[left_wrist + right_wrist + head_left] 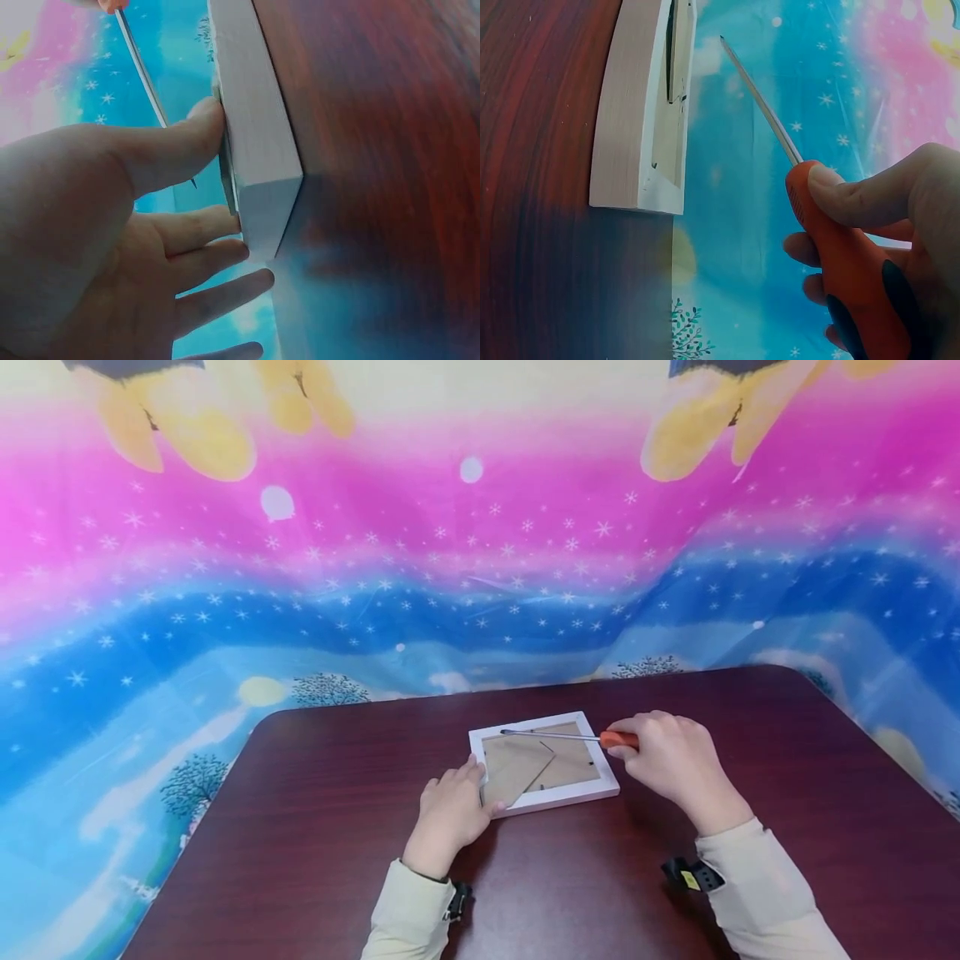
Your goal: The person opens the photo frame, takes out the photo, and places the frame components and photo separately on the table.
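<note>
A white picture frame (551, 802) lies on the table with its back facing up. Its brown backing board (576, 768) carries a stand flap (513, 772) and small dark tabs along the edges. My left hand (452, 806) rests at the frame's left near corner; in the left wrist view its thumb (202, 139) presses at the back's edge, with nearly straight fingers at the side. My right hand (671, 760) grips a flat-tipped screwdriver (855, 277) by its orange and black handle. In the right wrist view the shaft's tip stands above the back of the frame.
The dark reddish-brown table (315, 835) has a glossy surface and rounded far corners. Behind it hangs a pink and blue cloth (420, 577) printed with snowflakes and trees. A black strap (693, 875) sits at the right wrist, and another (458, 900) at the left.
</note>
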### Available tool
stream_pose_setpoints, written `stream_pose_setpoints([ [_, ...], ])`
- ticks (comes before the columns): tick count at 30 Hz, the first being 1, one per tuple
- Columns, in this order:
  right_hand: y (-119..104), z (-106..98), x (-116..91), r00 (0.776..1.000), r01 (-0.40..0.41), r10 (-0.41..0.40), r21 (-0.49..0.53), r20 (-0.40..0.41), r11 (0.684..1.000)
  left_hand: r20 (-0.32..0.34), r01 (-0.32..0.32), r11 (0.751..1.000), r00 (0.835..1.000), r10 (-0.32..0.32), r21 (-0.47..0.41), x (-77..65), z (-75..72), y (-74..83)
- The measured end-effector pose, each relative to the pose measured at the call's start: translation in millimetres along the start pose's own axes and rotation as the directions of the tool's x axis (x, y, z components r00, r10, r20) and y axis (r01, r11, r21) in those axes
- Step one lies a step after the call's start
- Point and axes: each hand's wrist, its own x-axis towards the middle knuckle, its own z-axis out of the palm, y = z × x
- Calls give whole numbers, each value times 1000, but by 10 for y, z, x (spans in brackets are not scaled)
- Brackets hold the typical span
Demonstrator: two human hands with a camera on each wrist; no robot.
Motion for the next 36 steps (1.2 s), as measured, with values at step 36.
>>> stream_pose_setpoints([
  [36, 67, -195, -69, 999, -7, 9, 45, -37, 999, 26, 49, 918, 998, -64, 394, -214, 5, 467],
])
